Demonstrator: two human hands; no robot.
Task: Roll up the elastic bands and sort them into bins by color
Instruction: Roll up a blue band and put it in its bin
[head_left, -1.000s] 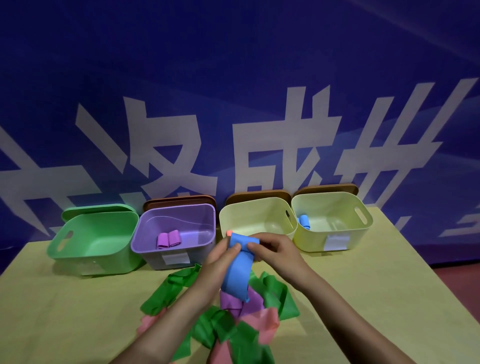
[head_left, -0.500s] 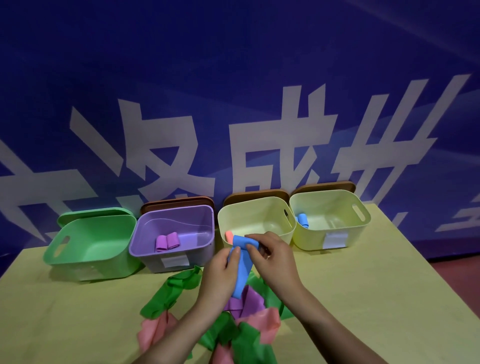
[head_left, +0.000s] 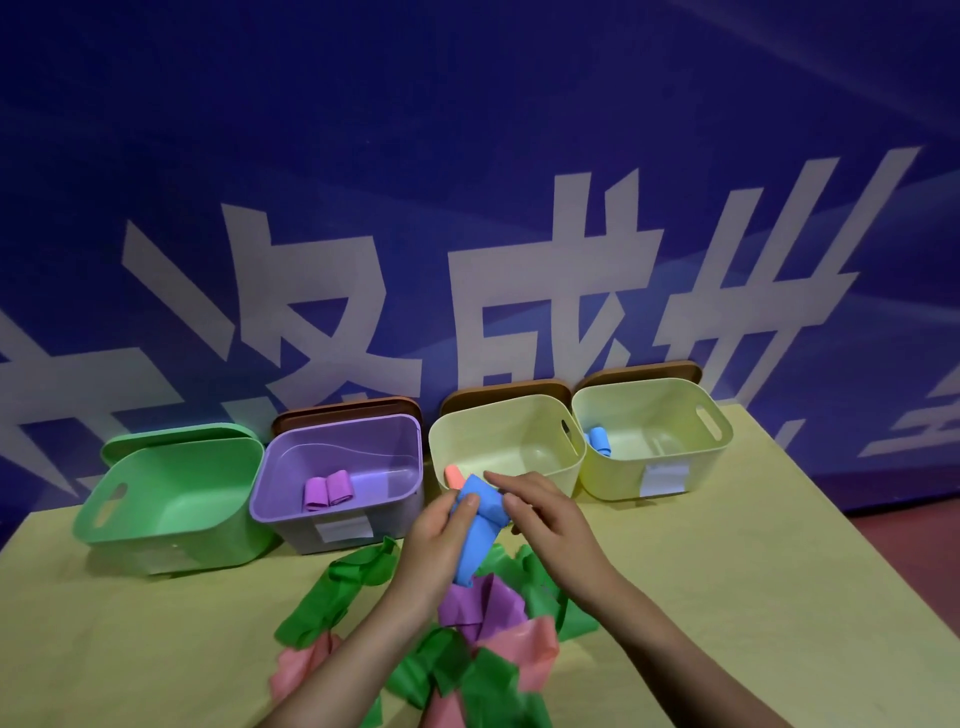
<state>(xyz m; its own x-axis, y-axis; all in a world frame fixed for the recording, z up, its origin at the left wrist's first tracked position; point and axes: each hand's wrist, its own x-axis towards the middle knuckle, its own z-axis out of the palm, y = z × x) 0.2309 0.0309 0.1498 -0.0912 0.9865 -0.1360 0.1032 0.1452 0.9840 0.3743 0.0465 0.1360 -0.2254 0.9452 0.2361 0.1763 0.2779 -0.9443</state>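
A blue elastic band (head_left: 480, 525) is partly rolled at its top, its loose tail hanging toward the pile. My left hand (head_left: 441, 530) pinches the roll from the left and my right hand (head_left: 540, 512) grips it from the right, just in front of the left yellow bin (head_left: 550, 415). That bin holds a pink roll (head_left: 453, 475). The right yellow bin (head_left: 717, 415) holds a blue roll (head_left: 600, 440). The purple bin (head_left: 400, 431) holds two purple rolls (head_left: 328, 489). The green bin (head_left: 171, 493) looks bare inside.
A heap of loose bands lies under my forearms: green (head_left: 348, 587), purple (head_left: 478, 608) and pink (head_left: 524, 654). The bins stand in a row along the back of the yellow table (head_left: 753, 597), with brown lids (head_left: 509, 392) behind them against a blue banner wall.
The blue band's hanging tail has become shorter as the roll at the top grew. Both hands stay on it, in front of the left yellow bin.
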